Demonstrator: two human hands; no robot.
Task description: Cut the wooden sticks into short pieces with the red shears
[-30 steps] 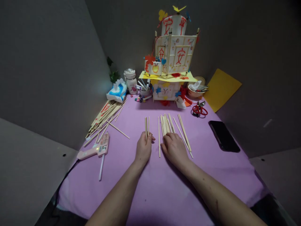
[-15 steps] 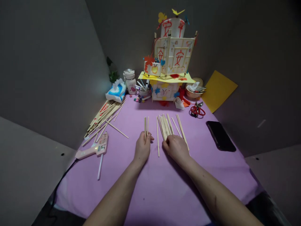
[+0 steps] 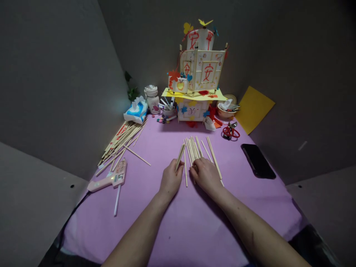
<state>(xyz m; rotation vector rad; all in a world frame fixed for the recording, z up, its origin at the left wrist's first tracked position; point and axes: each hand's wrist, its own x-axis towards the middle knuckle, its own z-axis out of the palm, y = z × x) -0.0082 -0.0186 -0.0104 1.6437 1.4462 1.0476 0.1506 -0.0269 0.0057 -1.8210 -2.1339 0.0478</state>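
Observation:
My left hand (image 3: 170, 179) is closed around a few thin wooden sticks (image 3: 180, 155), which point up and lean to the right. My right hand (image 3: 206, 174) rests on the near part of a row of wooden sticks (image 3: 193, 146) lying on the purple cloth. Its fingers are curled down onto them, with the fingertips partly hidden. Between the two hands lies a single stick (image 3: 186, 176). A couple of longer sticks (image 3: 213, 155) lie just right of the row, partly beside my right hand.
At left are a pink glue gun (image 3: 119, 173) with its cord and a pile of sticks (image 3: 122, 139). A decorated paper-and-stick lantern (image 3: 207, 83) stands at the back. Red-handled scissors (image 3: 235, 132) and a black phone (image 3: 258, 161) lie at right; tissues (image 3: 136, 111) sit back left.
My left hand has shifted slightly right, and its sticks now tilt toward the row. My right hand stays on the row, its fingers curled further in. The whole view has shifted a little.

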